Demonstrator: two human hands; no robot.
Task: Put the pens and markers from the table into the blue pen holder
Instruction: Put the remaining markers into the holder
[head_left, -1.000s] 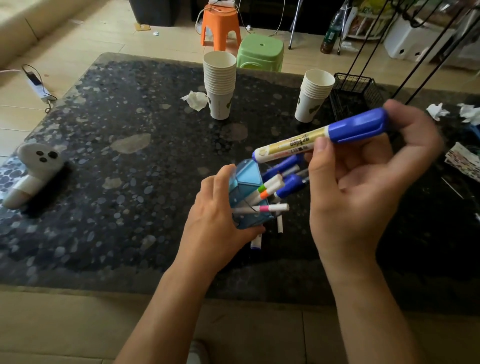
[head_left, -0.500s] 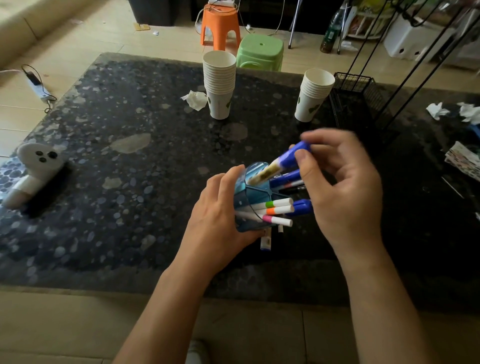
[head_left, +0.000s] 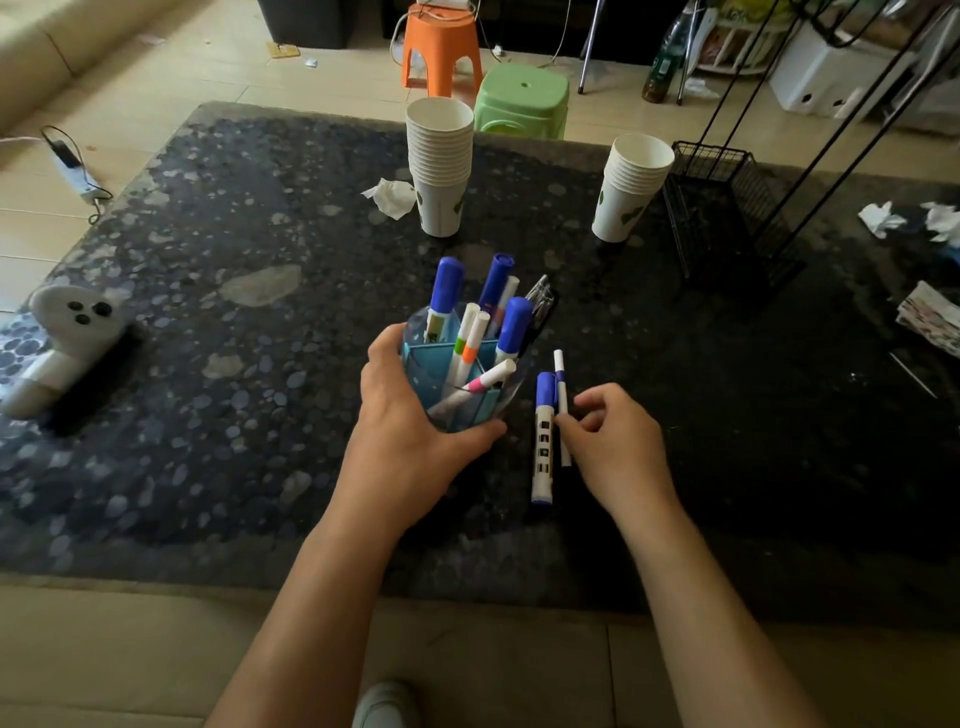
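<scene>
Your left hand (head_left: 410, 431) is wrapping around the blue pen holder (head_left: 457, 384), gripping it upright on the table (head_left: 208, 322). Your right hand (head_left: 613, 441) is curling beside two pieces lying flat just right of the holder: a blue-capped marker (head_left: 543, 441) and a thin white pen (head_left: 562, 405). Its fingertips (head_left: 563, 423) are touching the thin pen, not yet closing on it. Both pieces are lying with their long axes pointing away from you, side by side, between your two hands, nearer your right. Inside the holder, several markers are already standing.
</scene>
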